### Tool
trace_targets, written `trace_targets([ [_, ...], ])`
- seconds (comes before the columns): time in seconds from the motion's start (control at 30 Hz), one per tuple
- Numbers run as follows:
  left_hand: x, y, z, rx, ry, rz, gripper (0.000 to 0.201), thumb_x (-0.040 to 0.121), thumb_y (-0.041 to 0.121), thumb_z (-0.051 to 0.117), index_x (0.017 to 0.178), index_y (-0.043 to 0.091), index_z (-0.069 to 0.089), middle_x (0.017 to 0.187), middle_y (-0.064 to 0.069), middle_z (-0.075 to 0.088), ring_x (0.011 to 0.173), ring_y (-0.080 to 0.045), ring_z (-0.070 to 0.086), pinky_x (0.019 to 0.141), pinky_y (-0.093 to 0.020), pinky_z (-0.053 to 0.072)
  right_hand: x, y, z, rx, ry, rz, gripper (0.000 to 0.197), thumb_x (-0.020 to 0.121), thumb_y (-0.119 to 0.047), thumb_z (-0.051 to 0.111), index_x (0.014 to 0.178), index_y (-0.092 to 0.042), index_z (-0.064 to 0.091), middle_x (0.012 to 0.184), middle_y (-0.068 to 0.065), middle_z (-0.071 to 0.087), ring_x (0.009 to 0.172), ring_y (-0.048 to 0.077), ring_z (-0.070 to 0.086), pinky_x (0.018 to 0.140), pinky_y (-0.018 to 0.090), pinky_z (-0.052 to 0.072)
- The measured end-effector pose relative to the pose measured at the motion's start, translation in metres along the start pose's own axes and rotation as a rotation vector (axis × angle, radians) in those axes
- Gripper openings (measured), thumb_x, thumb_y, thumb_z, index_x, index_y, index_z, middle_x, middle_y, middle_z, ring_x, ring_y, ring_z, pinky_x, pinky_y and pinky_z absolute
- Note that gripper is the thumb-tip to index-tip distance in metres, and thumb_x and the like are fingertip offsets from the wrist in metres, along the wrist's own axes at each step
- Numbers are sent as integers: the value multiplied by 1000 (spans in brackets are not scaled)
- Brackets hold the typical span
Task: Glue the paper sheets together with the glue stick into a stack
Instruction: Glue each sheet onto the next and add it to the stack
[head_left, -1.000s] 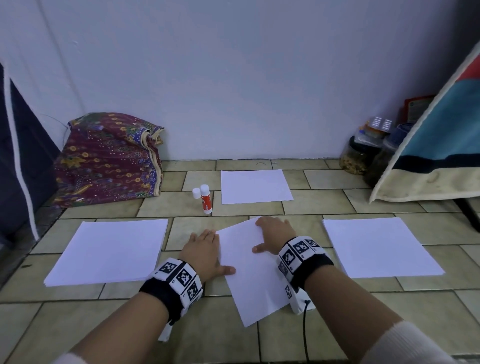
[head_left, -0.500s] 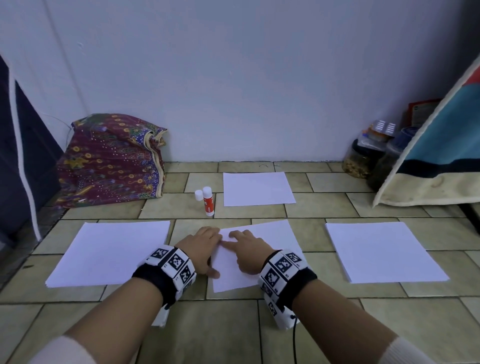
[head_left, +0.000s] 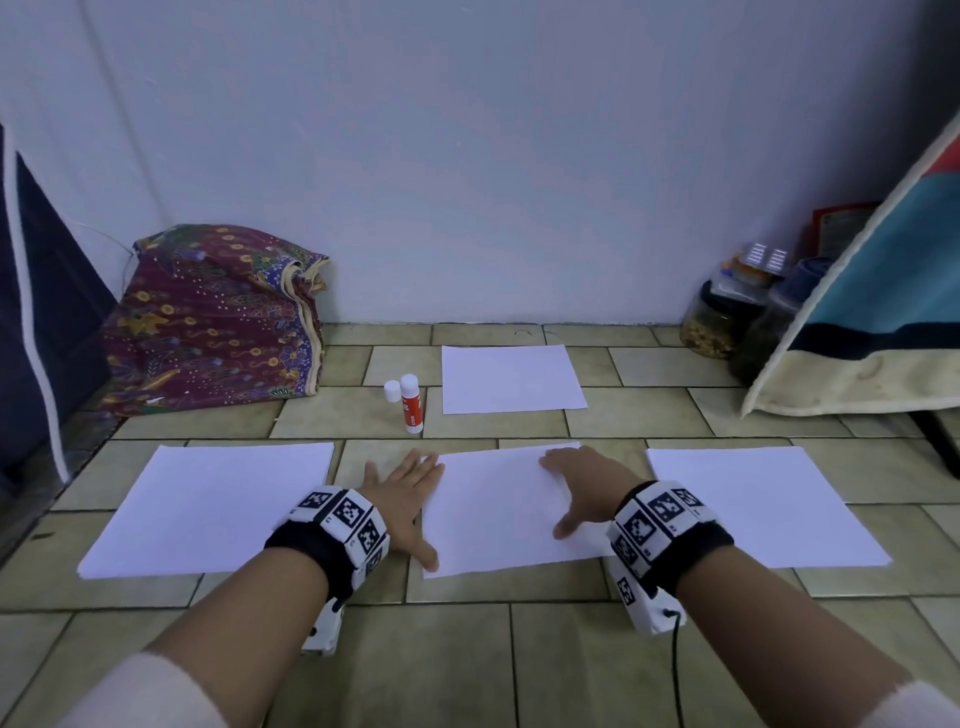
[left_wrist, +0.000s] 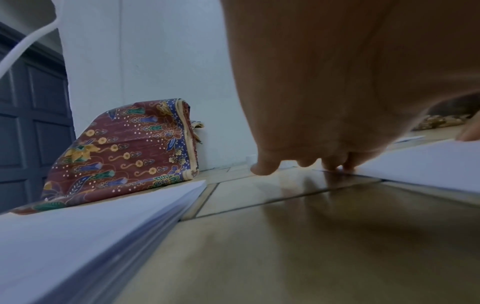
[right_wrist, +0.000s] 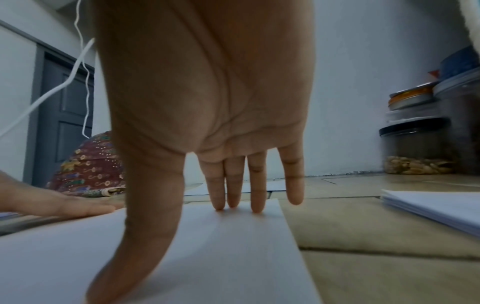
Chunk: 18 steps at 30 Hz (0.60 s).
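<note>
Seen from the head camera: four lots of white paper laid out on a tiled floor (head_left: 519, 649). Centre sheet (head_left: 509, 514) flat between two hands. Left hand (head_left: 402, 501) spread flat, fingers straight, lying along the sheet's left edge with the thumb at the near left corner. Right hand (head_left: 584, 486) also spread, fingertips (right_wrist: 257, 207) pressing the sheet near its far right corner, thumb down on the paper, little finger lifted clear. Nothing pinched in either grip.

To the left, a thick paper stack (head_left: 213, 509), many edges showing in the left wrist view. To the right, a second stack (head_left: 758, 506). Farther back, near the wall, a lone far sheet (head_left: 511, 376).

One glue stick (head_left: 411, 405), upright, red and white, just left of the far sheet; label too small to read. One white cap (head_left: 392, 391) standing beside it.

Against the wall at left, one folded patterned cloth (head_left: 218, 322). At right, several jars (head_left: 722, 322) beside a striped blanket (head_left: 883, 312). Square-coded bands on both wrists, no legible words.
</note>
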<state>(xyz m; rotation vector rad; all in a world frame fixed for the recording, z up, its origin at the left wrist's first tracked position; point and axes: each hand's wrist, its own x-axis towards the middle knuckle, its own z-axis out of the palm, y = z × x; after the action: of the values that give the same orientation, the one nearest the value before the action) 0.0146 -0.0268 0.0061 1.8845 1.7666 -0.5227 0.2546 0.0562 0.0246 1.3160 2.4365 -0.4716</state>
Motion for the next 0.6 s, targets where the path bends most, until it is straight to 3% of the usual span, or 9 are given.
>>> trace_targets([
  [0.1,2,2,1,-2,-21,32,132,70,72,64,149,12,-23,155,-1,-32,142,-16,-29,112,-59,-14,-2,-1,4,-4,55,25,93,69,-41,82,144,-17,32,144,-1,36,133,18,34,107,37,35],
  [0.2,5,-3,2,-31,-57,88,170,18,104,36,147,13,-26,152,3,-36,141,-14,-31,110,-59,-15,-3,3,6,30,75,60,95,63,-48,84,140,-25,35,142,-1,34,132,18,33,107,39,34],
  [0.27,9,-8,2,-30,-51,111,175,4,105,20,148,15,-27,152,5,-36,141,-13,-31,111,-58,-14,-4,8,9,71,77,67,95,60,-52,83,139,-28,34,145,-1,30,134,18,31,108,42,31],
  [0.43,11,-16,0,0,-36,145,171,8,105,25,147,18,-28,153,8,-34,142,-11,-29,114,-55,-9,-11,14,13,135,15,38,104,60,-52,85,142,-30,26,151,-4,18,130,27,40,108,42,33],
  [0.5,9,-17,-3,16,-45,134,162,29,97,52,147,18,-28,153,8,-33,143,-11,-26,115,-53,-7,-15,16,12,126,-20,22,111,63,-48,84,148,-27,17,157,-4,8,138,27,30,113,44,28],
  [0.53,8,-17,-5,25,-45,124,153,47,84,68,147,19,-28,154,7,-32,143,-11,-25,116,-52,-6,-18,17,12,122,-29,21,114,65,-47,83,151,-23,11,159,-4,4,141,25,24,115,44,23],
  [0.6,6,-16,-4,38,-21,115,140,65,61,78,147,18,-27,155,6,-31,144,-15,-26,117,-51,-7,-21,18,12,143,-12,31,122,66,-46,83,152,-19,2,159,-3,7,142,23,22,116,44,20],
])
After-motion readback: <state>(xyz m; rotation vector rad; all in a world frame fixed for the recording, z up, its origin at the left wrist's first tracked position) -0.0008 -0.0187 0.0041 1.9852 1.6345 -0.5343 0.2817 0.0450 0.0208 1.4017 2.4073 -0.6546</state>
